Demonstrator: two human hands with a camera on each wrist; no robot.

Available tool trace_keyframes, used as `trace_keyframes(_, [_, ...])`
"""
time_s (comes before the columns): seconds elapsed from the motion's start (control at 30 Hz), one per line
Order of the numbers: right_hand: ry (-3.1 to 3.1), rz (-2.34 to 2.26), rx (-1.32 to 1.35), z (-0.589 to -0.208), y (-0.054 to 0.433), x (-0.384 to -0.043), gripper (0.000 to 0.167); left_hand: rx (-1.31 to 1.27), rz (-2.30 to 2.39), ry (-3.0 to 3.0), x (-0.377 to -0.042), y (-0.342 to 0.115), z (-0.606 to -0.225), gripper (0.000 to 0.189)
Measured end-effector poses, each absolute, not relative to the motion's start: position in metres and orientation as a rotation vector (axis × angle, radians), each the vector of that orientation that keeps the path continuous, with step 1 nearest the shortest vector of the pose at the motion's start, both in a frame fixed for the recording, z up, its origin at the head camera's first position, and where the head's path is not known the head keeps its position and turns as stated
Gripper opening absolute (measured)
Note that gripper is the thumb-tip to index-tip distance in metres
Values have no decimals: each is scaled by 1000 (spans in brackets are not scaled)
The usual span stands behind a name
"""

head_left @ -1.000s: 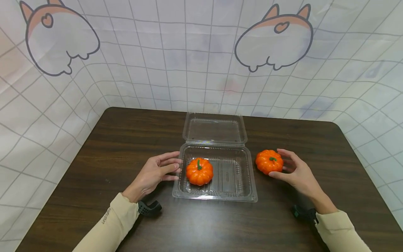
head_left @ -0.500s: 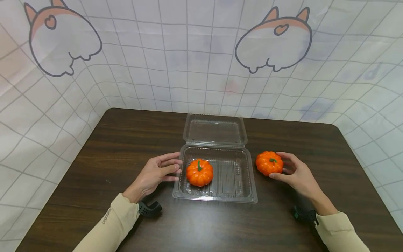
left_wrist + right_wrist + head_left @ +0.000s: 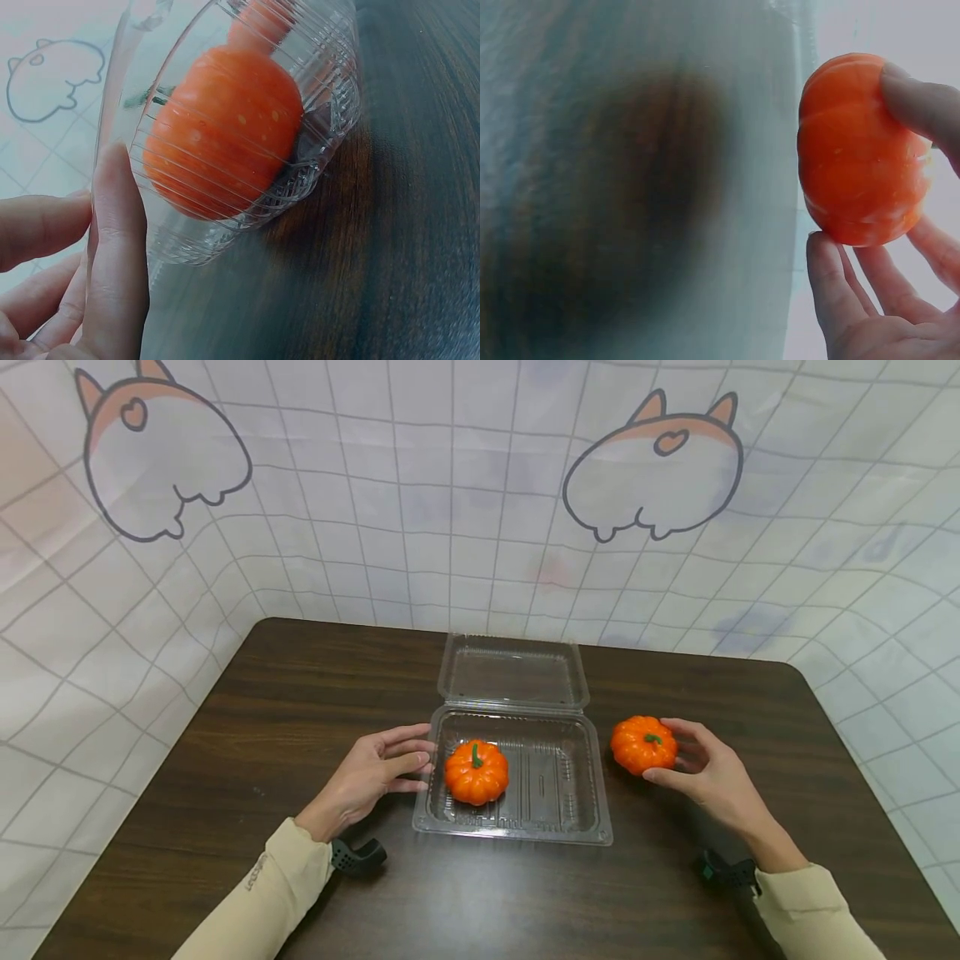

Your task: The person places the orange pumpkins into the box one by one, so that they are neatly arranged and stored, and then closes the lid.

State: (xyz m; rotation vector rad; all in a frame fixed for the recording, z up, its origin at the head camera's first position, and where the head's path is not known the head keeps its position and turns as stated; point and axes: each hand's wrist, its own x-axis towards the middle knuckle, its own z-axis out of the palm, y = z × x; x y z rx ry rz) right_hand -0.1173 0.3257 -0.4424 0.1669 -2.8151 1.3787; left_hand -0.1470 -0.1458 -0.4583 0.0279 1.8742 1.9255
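No text could be read with certainty. Small lettering (image 3: 256, 872) was noted on the left sleeve (image 3: 258, 902); a faint d-like mark (image 3: 888, 543) was seen on the backdrop (image 3: 495, 510).

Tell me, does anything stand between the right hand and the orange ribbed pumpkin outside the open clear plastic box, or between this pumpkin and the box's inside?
Nothing visible separates the right hand from that pumpkin, which it grips. Toward the box, only its right rim lies between; the lid is folded back.
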Motion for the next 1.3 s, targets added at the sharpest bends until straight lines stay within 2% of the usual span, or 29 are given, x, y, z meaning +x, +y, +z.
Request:
trace_keyframes(0.83, [-2780, 1297, 247, -387, 306, -126, 78, 63, 1948, 1851, -147, -148, -458, 58])
trace_keyframes(1.3, [-2678, 1477, 445, -380, 280, -128, 77, 49, 1952, 1855, -147, -146, -459, 58])
